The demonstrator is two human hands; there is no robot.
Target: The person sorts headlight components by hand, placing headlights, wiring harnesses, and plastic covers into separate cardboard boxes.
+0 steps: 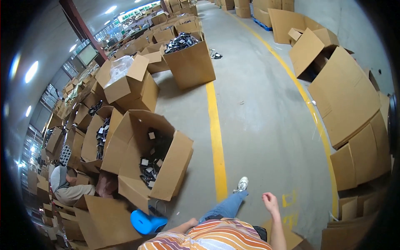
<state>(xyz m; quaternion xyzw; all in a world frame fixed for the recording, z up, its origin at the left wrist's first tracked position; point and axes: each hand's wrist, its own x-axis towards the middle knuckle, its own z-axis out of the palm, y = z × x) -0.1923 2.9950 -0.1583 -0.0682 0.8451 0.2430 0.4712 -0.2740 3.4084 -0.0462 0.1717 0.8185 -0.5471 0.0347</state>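
My right hand (270,202) is raised out to the side over the grey floor, fingers loosely curled in, with nothing visible in it. Low beside my left thigh is my left hand (193,222); its fingers are too small and hidden to make out. Neither hand touches a box. Nearest my left hand is a blue plastic stool (143,223). Ahead of the stool stands a large open carton (173,166), partly filled with black corded items (149,170) bearing white labels. One white shoe (243,183) shows ahead of me, at mid-stride.
A full carton (189,64) of black cords stands ahead, with a loose cord bundle (216,54) beside it. A person (68,187) in a grey head covering sits among the left-hand boxes. Flattened cardboard (346,96) lines the right wall. Yellow lines (216,141) mark the walkway.
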